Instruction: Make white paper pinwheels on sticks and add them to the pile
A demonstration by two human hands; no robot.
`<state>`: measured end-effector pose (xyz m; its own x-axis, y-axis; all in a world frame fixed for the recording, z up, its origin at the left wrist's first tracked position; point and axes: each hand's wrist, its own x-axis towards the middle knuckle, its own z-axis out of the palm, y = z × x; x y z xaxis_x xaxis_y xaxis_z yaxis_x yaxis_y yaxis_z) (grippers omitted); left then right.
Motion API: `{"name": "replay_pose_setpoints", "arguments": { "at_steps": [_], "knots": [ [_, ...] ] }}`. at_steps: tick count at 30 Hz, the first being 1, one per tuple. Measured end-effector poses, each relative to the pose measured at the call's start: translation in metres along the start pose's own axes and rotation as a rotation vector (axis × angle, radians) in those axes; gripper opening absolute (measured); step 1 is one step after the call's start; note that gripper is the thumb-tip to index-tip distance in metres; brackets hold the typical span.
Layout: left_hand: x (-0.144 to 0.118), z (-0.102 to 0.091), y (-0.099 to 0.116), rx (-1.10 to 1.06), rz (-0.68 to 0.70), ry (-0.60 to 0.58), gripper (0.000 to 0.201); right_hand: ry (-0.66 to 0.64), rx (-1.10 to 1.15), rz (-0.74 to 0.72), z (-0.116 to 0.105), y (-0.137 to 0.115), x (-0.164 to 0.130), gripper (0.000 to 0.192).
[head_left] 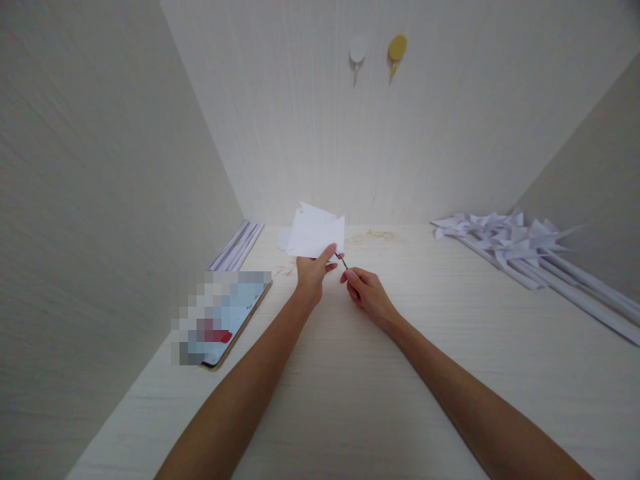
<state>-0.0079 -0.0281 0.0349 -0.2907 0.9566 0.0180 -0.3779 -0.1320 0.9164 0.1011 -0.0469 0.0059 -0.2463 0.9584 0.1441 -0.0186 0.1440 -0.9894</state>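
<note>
My left hand [313,273] holds a folded white paper piece [315,232] up above the pale desk [350,373], thumb pressed on its lower edge. My right hand [364,288] sits just to the right, fingers pinched on a thin dark pin [343,261] whose tip points at the paper's lower right corner. What kind of pin it is I cannot tell.
A phone [225,319] lies at the left of the desk. White paper sticks [239,244] rest by the left wall. Several finished paper pinwheels [520,247] lie at the right. A white hook [357,53] and a yellow hook [397,49] hang on the back wall.
</note>
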Motion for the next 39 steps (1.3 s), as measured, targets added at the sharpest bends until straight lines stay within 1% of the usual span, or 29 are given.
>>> {"name": "replay_pose_setpoints", "arguments": {
  "at_steps": [13, 29, 32, 35, 37, 39],
  "knots": [
    [0.0003, 0.0008, 0.0005, 0.006, -0.014, 0.029, 0.022, 0.004, -0.024, 0.020, 0.0010, -0.0022, -0.0004, 0.027],
    [0.0000, 0.0008, -0.0013, -0.015, -0.032, 0.037, 0.024, 0.021, 0.007, 0.040, 0.0004, -0.0036, -0.0008, 0.027],
    [-0.0007, 0.0015, 0.0013, -0.022, -0.040, 0.047, 0.023, 0.022, -0.011, 0.034, 0.0009, -0.0035, -0.0008, 0.027],
    [0.0008, 0.0009, 0.0048, -0.049, -0.036, 0.081, 0.022, 0.005, -0.031, 0.026, 0.0013, -0.0030, -0.0006, 0.026],
    [0.0024, -0.0008, 0.0058, -0.070, -0.037, 0.099, 0.021, 0.007, 0.008, 0.025, 0.0011, -0.0026, -0.0004, 0.026],
    [0.0033, -0.0030, 0.0043, -0.081, -0.056, 0.082, 0.021, 0.039, 0.080, 0.026, 0.0005, -0.0024, 0.0000, 0.026]
  ]
}}
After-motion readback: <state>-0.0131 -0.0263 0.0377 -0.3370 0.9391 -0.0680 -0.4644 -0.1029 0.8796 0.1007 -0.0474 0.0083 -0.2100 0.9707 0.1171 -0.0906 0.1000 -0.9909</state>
